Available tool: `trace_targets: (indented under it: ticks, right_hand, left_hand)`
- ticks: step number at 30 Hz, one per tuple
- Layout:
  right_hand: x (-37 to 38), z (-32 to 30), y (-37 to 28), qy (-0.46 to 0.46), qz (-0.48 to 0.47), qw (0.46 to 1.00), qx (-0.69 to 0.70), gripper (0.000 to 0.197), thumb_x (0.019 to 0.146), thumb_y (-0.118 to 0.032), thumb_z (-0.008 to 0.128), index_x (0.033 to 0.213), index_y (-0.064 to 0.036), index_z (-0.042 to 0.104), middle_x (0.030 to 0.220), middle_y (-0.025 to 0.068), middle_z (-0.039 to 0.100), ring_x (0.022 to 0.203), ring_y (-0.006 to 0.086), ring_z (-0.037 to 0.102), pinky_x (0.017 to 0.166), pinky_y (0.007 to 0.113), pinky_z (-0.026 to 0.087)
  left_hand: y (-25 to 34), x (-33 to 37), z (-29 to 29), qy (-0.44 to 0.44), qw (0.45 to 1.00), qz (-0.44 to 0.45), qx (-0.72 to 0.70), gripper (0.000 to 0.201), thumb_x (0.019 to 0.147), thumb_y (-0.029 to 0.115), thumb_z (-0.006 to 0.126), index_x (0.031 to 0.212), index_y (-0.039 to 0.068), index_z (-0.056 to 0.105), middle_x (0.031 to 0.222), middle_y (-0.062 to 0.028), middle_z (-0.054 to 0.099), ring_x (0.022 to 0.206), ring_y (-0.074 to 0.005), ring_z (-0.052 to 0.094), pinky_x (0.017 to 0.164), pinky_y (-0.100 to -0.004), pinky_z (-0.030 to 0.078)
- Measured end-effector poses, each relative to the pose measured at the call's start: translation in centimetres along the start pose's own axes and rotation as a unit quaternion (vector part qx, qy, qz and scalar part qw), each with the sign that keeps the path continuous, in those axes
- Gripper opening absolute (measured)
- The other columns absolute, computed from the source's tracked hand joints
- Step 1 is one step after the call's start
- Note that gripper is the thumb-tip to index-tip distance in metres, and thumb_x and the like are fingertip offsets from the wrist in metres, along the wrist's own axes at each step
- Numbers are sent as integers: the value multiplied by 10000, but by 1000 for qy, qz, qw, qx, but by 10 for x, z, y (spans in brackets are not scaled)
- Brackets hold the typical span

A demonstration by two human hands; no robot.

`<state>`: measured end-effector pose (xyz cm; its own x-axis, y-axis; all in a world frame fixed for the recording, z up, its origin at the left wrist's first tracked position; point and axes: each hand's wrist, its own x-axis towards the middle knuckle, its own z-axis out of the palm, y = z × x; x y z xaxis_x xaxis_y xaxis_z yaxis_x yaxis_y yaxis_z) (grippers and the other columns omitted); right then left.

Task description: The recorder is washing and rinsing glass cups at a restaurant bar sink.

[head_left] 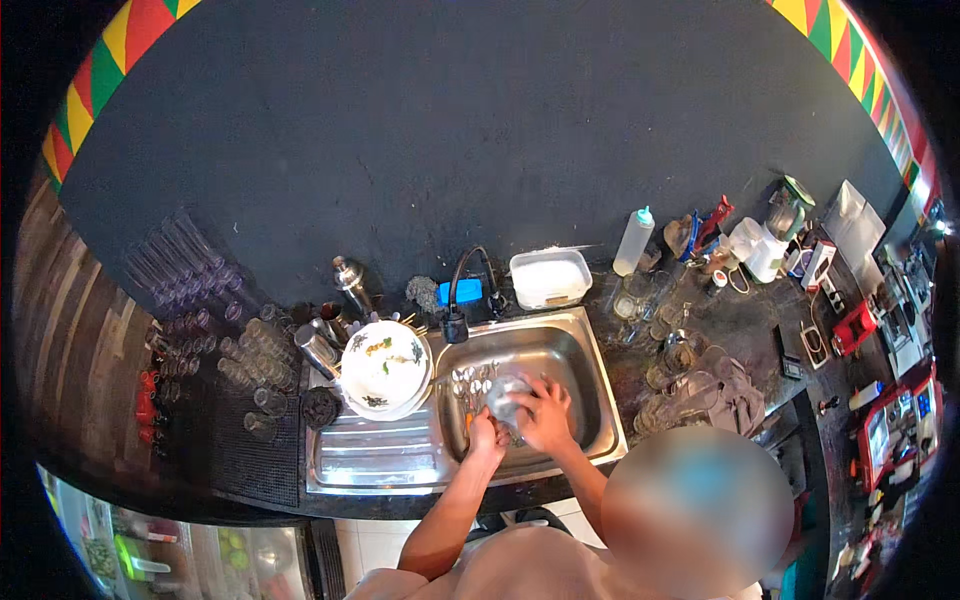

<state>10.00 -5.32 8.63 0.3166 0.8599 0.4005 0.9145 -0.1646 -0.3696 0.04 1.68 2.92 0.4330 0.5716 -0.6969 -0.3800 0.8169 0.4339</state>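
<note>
Both my hands are over the steel sink basin (590,365). My right hand (545,413) has its fingers bent over a grey, shiny rounded thing (507,396), too blurred to tell its kind. My left hand (487,434) is closed at the lower edge of that thing; what its fingers grip is hidden. Several spoons (473,381) lie in the basin just left of the grey thing. A black faucet (455,328) arches over the basin's back left corner.
A stack of white plates (385,362) with food scraps stands on the drainboard (375,460). Glasses (255,355) crowd the far left. Behind the sink are a white tub (551,279) and a metal shaker (350,280). Rightward lie a crumpled cloth (725,395), a squeeze bottle (634,243) and a blender (770,250).
</note>
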Motion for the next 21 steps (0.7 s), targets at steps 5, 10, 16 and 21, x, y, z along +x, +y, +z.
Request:
trace_targets:
  ticks: [5,10,16,21]
  right_hand:
    - [-8,9,9,-38,283,920,269,339,636,-283,598,931,-117,603,993,173,549,937,328,485,793,440,388]
    - [-18,-5,-16,9,28,995,98,397,698,-254,577,1070,-119,541,1072,182,522,1030,305,464,906,476,301]
    - [-11,34,19,43,281,825,488,415,705,-297,598,1086,-133,572,1159,175,488,1107,367,391,908,443,307]
    - [-22,19,-11,96,43,985,135,449,683,-286,630,1101,-137,564,1169,195,469,1031,337,435,913,403,296]
  left_hand:
    - [-9,-17,-2,-19,997,1,77,293,881,300,378,621,165,363,441,56,263,327,-82,210,306,-239,144]
    - [-4,-30,-1,9,993,53,100,292,870,286,390,610,153,372,456,42,297,327,-86,228,317,-240,172]
    - [7,-29,5,-68,996,46,18,315,881,306,394,607,154,369,453,41,301,323,-92,236,308,-244,178]
    - [19,-29,12,-21,995,81,53,290,878,303,406,640,139,391,453,34,310,333,-93,261,305,-231,203]
